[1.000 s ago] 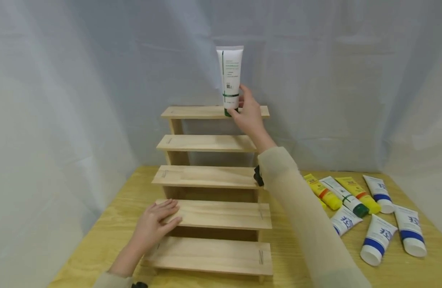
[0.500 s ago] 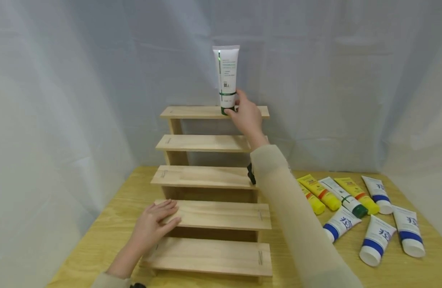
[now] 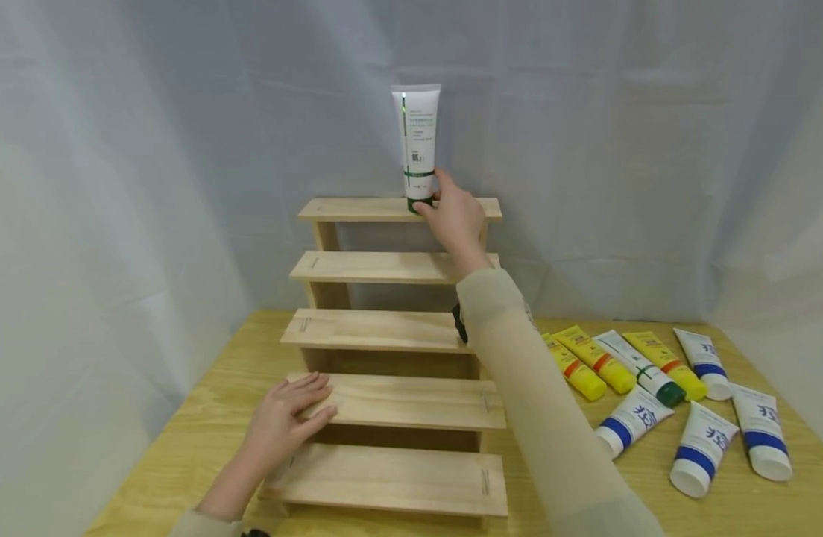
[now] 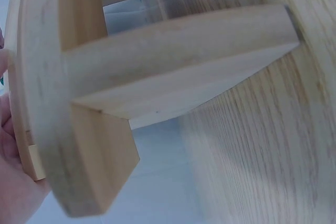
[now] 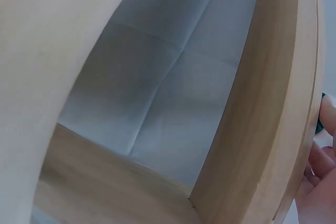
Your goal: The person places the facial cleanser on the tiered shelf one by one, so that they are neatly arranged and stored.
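Observation:
My right hand (image 3: 457,220) holds a white squeeze tube (image 3: 418,134) by its dark green cap end. The tube stands upright, cap down, at the top board (image 3: 358,209) of a stepped wooden rack, right of the board's middle. In the right wrist view, a sliver of green cap (image 5: 321,123) shows by my fingers (image 5: 323,158); the rack's boards hide the rest. My left hand (image 3: 284,418) rests on the left end of the second-lowest board (image 3: 411,403), fingers laid along it. The left wrist view catches that hand (image 4: 16,182) at the board's edge.
Several tubes lie on the wooden table (image 3: 183,455) right of the rack: yellow tubes (image 3: 594,356), a white tube with a green cap (image 3: 639,365), and white tubes with blue bands (image 3: 703,447). Pale sheeting (image 3: 613,186) hangs behind and at both sides.
My right hand has shifted slightly left along the top board with the tube, uncovering more of the yellow tubes. The left hand stays on its board.

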Demonstrator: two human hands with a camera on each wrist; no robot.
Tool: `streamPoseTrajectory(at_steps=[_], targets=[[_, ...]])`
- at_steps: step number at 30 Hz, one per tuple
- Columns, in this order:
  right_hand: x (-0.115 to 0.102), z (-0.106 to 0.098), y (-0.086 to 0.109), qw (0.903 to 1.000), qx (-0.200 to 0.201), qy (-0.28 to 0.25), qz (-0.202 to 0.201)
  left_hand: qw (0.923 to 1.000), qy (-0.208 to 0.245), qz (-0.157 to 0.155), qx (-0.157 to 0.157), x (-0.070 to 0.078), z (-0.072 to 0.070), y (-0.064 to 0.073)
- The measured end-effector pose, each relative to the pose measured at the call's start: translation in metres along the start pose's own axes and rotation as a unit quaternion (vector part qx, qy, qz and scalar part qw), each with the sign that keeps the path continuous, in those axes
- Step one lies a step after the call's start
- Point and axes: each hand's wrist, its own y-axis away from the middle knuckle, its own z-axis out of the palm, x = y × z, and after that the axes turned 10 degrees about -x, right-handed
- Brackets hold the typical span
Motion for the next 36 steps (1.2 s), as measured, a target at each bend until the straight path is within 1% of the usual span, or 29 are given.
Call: streamPoseTrajectory(at_steps=[1,2,4,6,8,9,11,14,18,21,27,29,33,36], targets=[[0.001,0.0,0.001,1.0,-0.002,-0.003,0.001,1.0,0.0,0.0,0.0,0.0,0.001,0.0],[0.002,-0.001,0.001,0.9998,-0.006,-0.02,0.004,1.0,-0.001,0.001,-0.001,0.0,0.002,0.0],[0.006,-0.004,0.004,0.9977,-0.013,-0.066,0.008,1.0,-0.001,0.002,-0.002,0.0,0.004,-0.001],[0.009,-0.007,0.006,0.9921,-0.018,-0.124,0.005,1.0,-0.002,0.004,-0.002,0.0,0.005,-0.003],[0.013,-0.01,0.009,0.9831,-0.021,-0.182,-0.004,1.0,-0.001,0.005,-0.002,-0.001,0.006,-0.006],[0.015,-0.011,0.011,0.9795,-0.022,-0.2,-0.011,1.0,0.0,0.005,-0.002,-0.001,0.006,-0.007],[0.018,-0.014,0.014,0.9737,-0.027,-0.225,-0.024,1.0,0.001,0.006,-0.003,-0.002,0.006,-0.009],[0.023,-0.019,0.019,0.9698,-0.027,-0.24,-0.035,1.0,0.003,0.008,-0.006,-0.003,0.006,-0.011],[0.03,-0.026,0.03,0.9701,-0.015,-0.235,-0.06,0.9999,0.002,0.011,-0.001,-0.003,0.006,-0.01],[0.038,-0.031,0.04,0.9716,-0.014,-0.224,-0.076,0.9999,-0.001,0.012,0.004,-0.003,0.006,-0.009],[0.057,-0.034,0.061,0.9758,-0.038,-0.189,-0.103,1.0,0.001,0.004,0.003,-0.003,0.003,-0.008],[0.065,-0.034,0.069,0.9771,-0.045,-0.179,-0.106,1.0,0.002,0.004,0.003,-0.005,0.003,-0.008],[0.08,-0.033,0.083,0.9759,-0.056,-0.175,-0.117,1.0,-0.002,0.007,0.004,-0.005,0.003,-0.007],[0.093,-0.031,0.094,0.9762,-0.056,-0.168,-0.125,1.0,-0.002,0.007,0.002,-0.004,0.002,-0.007]])
